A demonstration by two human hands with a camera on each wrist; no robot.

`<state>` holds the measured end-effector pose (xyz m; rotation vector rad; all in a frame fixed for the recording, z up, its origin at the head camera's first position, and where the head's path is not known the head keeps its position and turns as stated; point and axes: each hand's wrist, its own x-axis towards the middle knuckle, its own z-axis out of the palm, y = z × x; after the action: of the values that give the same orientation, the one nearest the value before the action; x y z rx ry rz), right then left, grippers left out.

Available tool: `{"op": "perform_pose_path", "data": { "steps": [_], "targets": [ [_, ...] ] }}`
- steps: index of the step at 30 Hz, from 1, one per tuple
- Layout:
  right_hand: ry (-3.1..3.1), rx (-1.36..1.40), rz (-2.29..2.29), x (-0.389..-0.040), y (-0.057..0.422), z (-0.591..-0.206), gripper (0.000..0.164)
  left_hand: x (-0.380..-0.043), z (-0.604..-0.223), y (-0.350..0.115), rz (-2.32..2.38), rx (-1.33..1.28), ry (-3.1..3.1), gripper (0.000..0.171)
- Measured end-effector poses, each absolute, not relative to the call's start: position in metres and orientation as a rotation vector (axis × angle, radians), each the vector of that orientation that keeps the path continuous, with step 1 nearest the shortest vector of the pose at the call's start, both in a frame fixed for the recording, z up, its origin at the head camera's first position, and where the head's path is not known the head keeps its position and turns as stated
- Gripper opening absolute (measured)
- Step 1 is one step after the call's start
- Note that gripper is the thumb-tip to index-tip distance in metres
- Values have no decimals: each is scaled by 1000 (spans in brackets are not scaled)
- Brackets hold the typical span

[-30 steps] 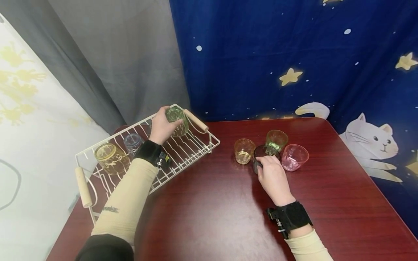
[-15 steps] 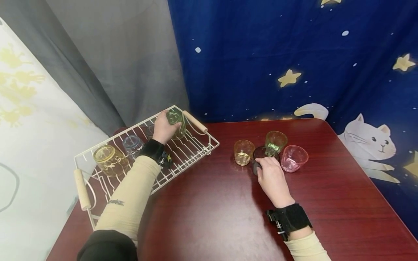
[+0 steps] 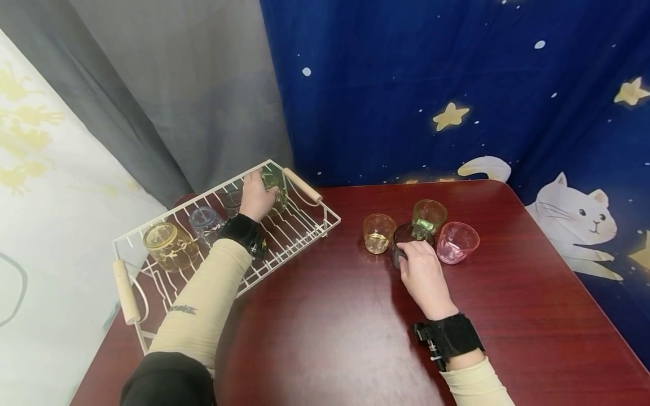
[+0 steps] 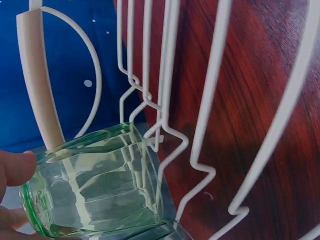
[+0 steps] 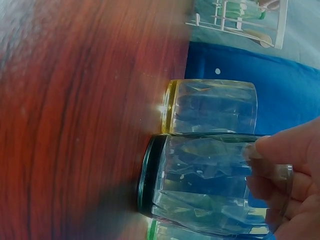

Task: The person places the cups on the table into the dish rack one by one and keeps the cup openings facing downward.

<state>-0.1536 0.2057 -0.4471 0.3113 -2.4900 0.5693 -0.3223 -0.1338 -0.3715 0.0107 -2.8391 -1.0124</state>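
1. Left hand (image 3: 256, 197): fingers curled round a green glass (image 4: 95, 185), held inverted at the far end of the white wire dish rack (image 3: 304, 234), just beside the wooden handle (image 3: 303, 186). Contact with the wires cannot be told.
2. Right hand (image 3: 424, 276): fingers pinching the rim of a dark smoky glass (image 3: 408, 237), standing upright on the table (image 3: 330, 332).
3. Already racked, judging by position: an amber glass (image 3: 163, 245) near the close handle, a blue glass (image 3: 205, 220) beyond it, a further glass partly hidden behind the left hand.
4. Not yet racked: the dark smoky glass, plus three others standing upright and clustered round it, touching or nearly so: a yellow glass (image 3: 378, 233), a light green glass (image 3: 429, 215), a pink glass (image 3: 457, 242).
5. Estimated progress: about half, four glasses at the rack, four outside it.
6. Surface: glossy red-brown wood-grain table, rounded corner at far right, rack on the left edge.
7. Room: grey curtain (image 3: 193, 84) behind the rack; blue cloth (image 3: 431, 67) printed with stars and a white cat behind the glasses; pale yellow-patterned fabric at far left.
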Motion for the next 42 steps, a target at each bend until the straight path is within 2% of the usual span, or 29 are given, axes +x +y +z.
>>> {"op": "perform_pose_path", "data": {
  "steps": [17,27,37,42],
  "targets": [
    [-2526,280,475,-148,212,-447,23,-320,-377,-122,-961,-9,-2805,59],
    [-2513,183,438,-144,206,-443,25,-313,-360,-121,-844,-200,-2748,72],
    [-2470,160,471,-143,201,-433,26,-273,-319,-84,-758,-423,-2742,64],
    [-2427,170,495,-135,199,-419,27,-246,-313,-72,-797,-525,-2714,58]
  ]
}}
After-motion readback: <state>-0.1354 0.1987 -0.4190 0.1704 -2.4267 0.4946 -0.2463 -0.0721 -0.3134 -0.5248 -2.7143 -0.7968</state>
